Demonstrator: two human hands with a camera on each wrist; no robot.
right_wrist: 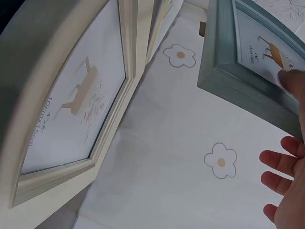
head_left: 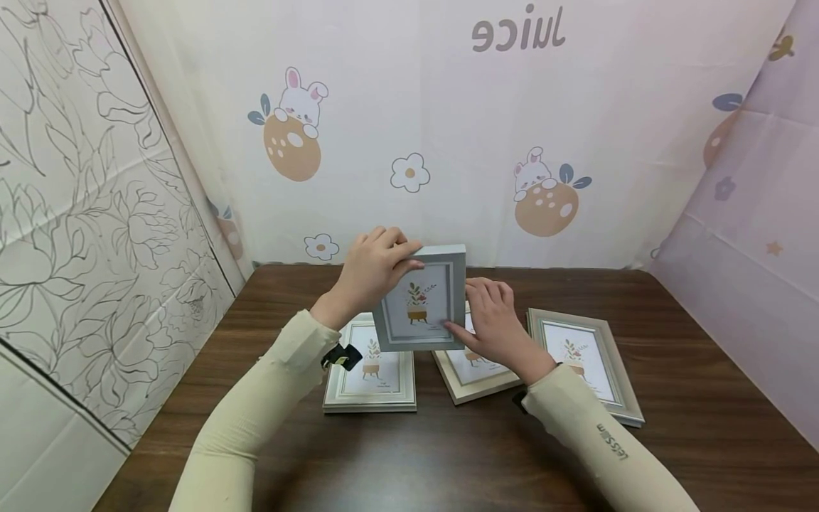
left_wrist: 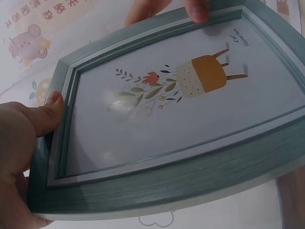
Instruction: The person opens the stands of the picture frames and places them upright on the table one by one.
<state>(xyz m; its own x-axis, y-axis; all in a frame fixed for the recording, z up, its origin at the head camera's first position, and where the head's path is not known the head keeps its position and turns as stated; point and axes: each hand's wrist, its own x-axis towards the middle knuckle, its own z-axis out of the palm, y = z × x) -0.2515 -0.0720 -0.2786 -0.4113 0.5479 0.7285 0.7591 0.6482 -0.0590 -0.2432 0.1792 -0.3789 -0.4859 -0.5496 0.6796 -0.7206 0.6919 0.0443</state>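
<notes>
A grey-green picture frame [head_left: 441, 299] is held upright above the table, its front with a potted-plant print facing me. My left hand [head_left: 367, 274] grips its upper left corner, thumb on the front border; the left wrist view shows this thumb [left_wrist: 50, 112] close up. At the opposite side, my right hand [head_left: 499, 327] holds the right edge, with the thumb [right_wrist: 293, 81] on the front. The other right fingers [right_wrist: 279, 164] lie beyond the edge, spread apart. Behind the held frame, a white frame [head_left: 371, 370] and a cream frame [head_left: 467, 380] are partly hidden.
A beige frame [head_left: 579, 355] lies at an angle on the right of the dark wood table [head_left: 397, 462]. Printed cloth [head_left: 409, 107] with rabbits and flowers hangs behind the table's far edge. A floral-patterned panel [head_left: 96, 213] stands on the left.
</notes>
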